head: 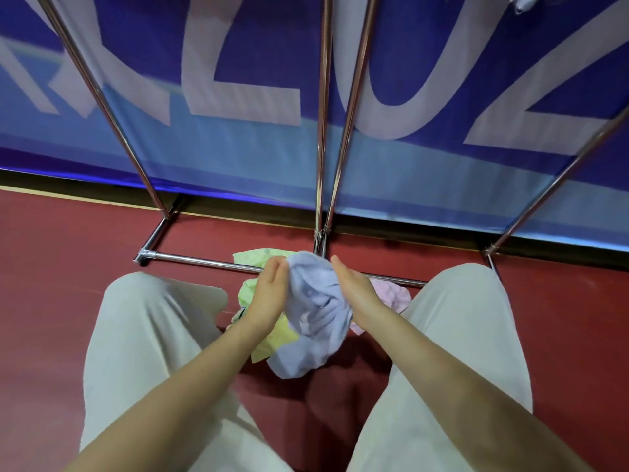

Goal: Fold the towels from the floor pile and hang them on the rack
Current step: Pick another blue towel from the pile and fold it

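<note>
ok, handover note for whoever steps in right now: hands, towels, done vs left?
Left hand: pinching the top edge of the light blue towel.
Right hand: flat against the towel's right side; a firm grip can't be confirmed.
Blue towel: bunched, unfolded, held up between the knees above the pile.
Pile on the red floor: green towel, yellow towel, pink towel, beside the rack base bar.
Done: blue towel picked up. Something pale shows at the top edge of the view; unclear whether it is hung towels.
Left: fold and hang the blue one, then the three on the floor.
</note>
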Motion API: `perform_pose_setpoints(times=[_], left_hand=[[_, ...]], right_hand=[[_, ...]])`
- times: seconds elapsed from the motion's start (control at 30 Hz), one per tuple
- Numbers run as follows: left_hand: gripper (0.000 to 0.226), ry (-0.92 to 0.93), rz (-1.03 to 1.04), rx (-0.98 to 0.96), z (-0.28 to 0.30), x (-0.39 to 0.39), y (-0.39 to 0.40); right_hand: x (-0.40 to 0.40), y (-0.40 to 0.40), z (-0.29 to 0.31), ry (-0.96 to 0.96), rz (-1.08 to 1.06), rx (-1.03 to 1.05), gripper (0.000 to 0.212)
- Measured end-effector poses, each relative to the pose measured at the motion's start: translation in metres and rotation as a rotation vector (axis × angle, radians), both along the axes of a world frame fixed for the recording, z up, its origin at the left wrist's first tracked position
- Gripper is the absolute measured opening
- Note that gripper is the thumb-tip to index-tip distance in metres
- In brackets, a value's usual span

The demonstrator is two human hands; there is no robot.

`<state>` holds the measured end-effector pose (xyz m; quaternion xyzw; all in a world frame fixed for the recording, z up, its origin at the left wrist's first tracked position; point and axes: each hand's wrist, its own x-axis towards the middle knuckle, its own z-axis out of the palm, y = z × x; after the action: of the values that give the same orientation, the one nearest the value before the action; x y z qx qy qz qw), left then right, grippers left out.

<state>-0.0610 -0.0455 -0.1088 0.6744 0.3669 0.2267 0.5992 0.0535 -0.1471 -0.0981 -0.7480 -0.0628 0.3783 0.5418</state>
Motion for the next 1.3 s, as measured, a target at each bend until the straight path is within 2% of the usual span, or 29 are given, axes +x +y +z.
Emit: perform_pose_setpoints(times=[0.1, 0.2, 0.27, 0.33, 0.4, 0.5, 0.6, 0.8, 0.97, 1.07, 1.3], left_hand=[[0.02, -0.017, 0.163, -0.03, 0.002, -0.004, 0.018], [0.018, 0.049, 0.148, 0.013, 0.002, -0.007, 0.03], [0.022, 0.08, 0.149, 0.032, -0.002, -0.008, 0.032], [0.021, 0.096, 0.176, 0.046, -0.006, -0.008, 0.034], [0.02, 0.106, 0.207, 0.05, -0.007, -0.009, 0.036], [0.027, 0.103, 0.223, 0.1, -0.008, -0.01, 0.042], [0.03, 0.136, 0.221, 0.152, -0.011, -0.011, 0.046], [0.03, 0.265, 0.013, 0.124, -0.026, -0.009, 0.031], [0.036, 0.114, -0.188, -0.133, -0.015, 0.001, -0.004], [0.034, 0.03, -0.27, -0.266, -0.006, 0.006, -0.022], [0.021, -0.058, -0.094, -0.275, -0.006, 0.009, -0.027]], right_hand=[[-0.008, -0.003, 0.001, -0.209, 0.273, 0.059, 0.022], [-0.011, -0.006, 0.0, -0.271, 0.505, 0.082, 0.042], [-0.013, -0.009, -0.005, -0.384, 0.598, -0.01, 0.049], [-0.013, -0.013, -0.012, -0.481, 0.58, -0.065, 0.044], [-0.01, -0.018, -0.014, -0.533, 0.508, -0.051, 0.027], [-0.001, -0.024, -0.007, -0.515, 0.37, -0.003, 0.01], [0.004, -0.027, -0.005, -0.539, 0.348, 0.0, 0.025], [0.003, -0.031, -0.005, -0.484, 0.346, 0.013, 0.009], [-0.004, -0.029, -0.003, -0.499, 0.348, 0.037, 0.025], [-0.008, -0.024, -0.008, -0.606, 0.387, 0.044, 0.018], [-0.005, -0.012, -0.005, -0.648, 0.305, 0.048, 0.008]])
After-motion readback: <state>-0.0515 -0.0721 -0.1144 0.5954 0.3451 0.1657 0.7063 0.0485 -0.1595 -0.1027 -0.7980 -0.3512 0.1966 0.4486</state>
